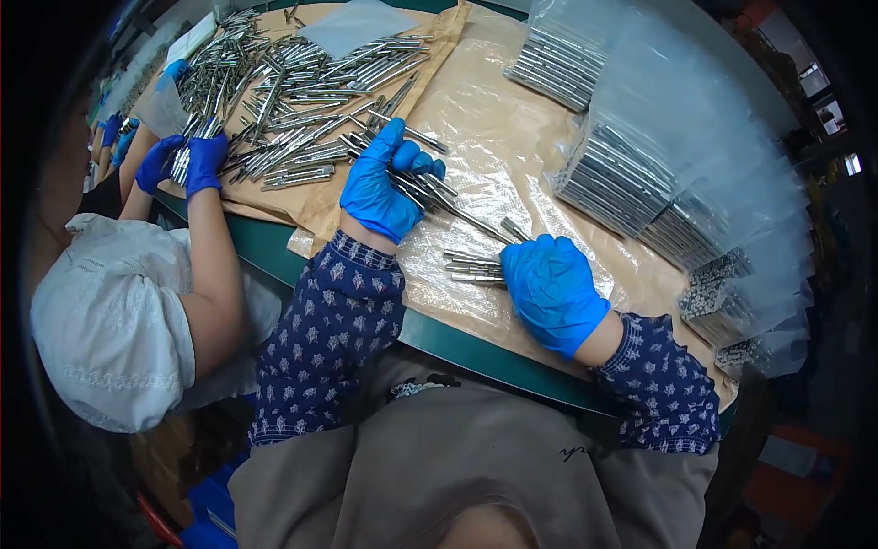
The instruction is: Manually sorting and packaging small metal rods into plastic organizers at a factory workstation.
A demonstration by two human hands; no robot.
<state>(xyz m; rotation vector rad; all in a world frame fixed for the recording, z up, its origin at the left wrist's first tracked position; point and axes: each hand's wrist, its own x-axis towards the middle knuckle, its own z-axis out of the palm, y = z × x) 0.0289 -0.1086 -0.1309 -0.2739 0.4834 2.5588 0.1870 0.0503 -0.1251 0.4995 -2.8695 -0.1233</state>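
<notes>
Gripping metal rods [476, 267]: R hand [551, 291] clenched; L hand [386, 183] grasping more, upper-left.

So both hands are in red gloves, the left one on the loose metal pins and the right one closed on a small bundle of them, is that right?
Not quite: the gloves are blue, not red. The head view shows the left hand on the loose metal pins and the right hand closed on a small bundle.

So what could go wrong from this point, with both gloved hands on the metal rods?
1. The right hand closes over a small bundle of rods whose ends stick out; one could slide out of the grip.
2. The left hand presses on loose rods beside the big pile; they might roll across the plastic sheet.
3. A co-worker's hands work close by, so reaches could collide.
</notes>
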